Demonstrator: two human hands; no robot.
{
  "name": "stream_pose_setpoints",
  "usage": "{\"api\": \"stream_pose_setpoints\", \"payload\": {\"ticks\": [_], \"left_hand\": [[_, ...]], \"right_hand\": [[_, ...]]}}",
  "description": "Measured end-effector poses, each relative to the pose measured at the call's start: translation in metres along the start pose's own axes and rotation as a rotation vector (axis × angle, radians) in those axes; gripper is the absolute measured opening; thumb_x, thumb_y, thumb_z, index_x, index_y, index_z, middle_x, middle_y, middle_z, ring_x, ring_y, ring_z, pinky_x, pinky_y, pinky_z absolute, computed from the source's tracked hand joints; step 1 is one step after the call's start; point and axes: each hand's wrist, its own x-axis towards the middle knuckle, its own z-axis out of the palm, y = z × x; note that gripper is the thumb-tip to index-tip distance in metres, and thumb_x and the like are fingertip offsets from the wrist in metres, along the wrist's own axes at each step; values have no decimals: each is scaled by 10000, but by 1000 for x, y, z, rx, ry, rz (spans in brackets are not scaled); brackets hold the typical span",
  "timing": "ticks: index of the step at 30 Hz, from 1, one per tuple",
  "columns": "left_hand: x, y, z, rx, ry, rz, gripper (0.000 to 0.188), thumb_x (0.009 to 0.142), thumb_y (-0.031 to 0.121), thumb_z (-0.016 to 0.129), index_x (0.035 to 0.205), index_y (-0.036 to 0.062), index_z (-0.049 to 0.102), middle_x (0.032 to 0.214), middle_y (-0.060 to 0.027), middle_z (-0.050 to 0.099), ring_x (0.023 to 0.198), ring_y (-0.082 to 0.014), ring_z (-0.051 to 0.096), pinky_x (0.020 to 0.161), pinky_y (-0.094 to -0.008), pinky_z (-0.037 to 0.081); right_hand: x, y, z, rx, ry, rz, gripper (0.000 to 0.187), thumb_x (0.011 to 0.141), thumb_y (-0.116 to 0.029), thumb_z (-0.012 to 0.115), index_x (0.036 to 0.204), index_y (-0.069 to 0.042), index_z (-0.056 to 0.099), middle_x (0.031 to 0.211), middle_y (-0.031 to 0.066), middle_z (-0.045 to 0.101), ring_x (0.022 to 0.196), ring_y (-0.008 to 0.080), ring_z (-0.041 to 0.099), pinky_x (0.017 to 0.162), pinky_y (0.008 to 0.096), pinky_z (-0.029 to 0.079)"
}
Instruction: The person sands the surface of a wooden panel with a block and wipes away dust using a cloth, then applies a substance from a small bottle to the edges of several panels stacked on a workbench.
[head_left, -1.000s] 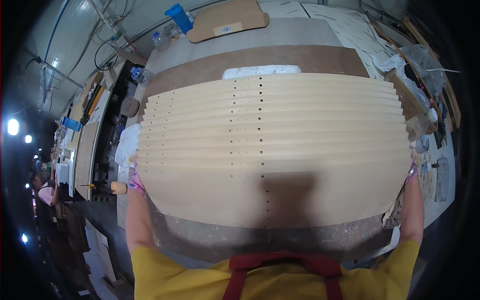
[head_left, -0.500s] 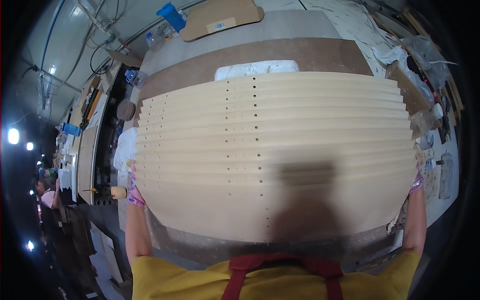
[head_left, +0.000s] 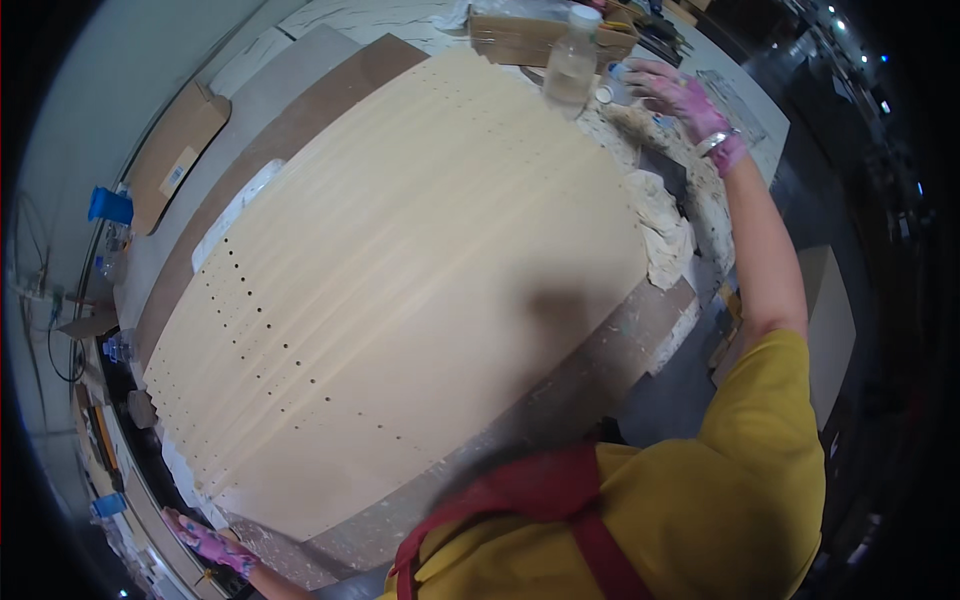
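A fanned stack of pale wood-coloured panels (head_left: 430, 250) covers most of the bench, its edges stepped one behind another. Rows of small dark holes run across it towards the left. My left hand (head_left: 212, 540), in a pink patterned glove, is beside the stack's lower left corner, fingers stretched out and holding nothing I can see. At the upper right, my right hand (head_left: 685, 100), also in a pink glove, reaches with extended fingers over a small clear bottle with a white cap (head_left: 614, 88). Whether the fingertips touch it I cannot tell. A larger clear bottle (head_left: 573, 68) stands next to it.
Crumpled off-white cloth (head_left: 660, 232) lies against the stack's right edge. Beyond the far edge are a cardboard box (head_left: 510, 38) and brown and grey boards (head_left: 180, 225). A cut cardboard piece (head_left: 183, 160) and blue container (head_left: 110, 205) sit at the far left.
My view has turned to the right, so the stack appears slanted. Both hands have left the stack's side edges; the right has moved out to the bottles.
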Motion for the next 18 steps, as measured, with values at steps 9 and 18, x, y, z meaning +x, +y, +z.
{"api": "stream_pose_setpoints", "payload": {"ticks": [9,18], "left_hand": [[-186,174,105,452,-866,791,478,909,379,447,1259,65,529,1364,-190,451,1333,-392,320,1092,-533,232],[-198,149,122,409,-681,981,442,844,326,498,1219,103,567,1406,-167,417,1338,-388,317,1086,-580,213]], "right_hand": [[-73,129,-45,-636,-37,35,701,779,-255,691,1384,-56,397,1393,174,443,1225,309,495,1040,353,375],[-52,100,-25,-1017,55,229,611,728,-241,677,1274,-105,439,1154,201,607,1039,382,595,897,430,464]]}}
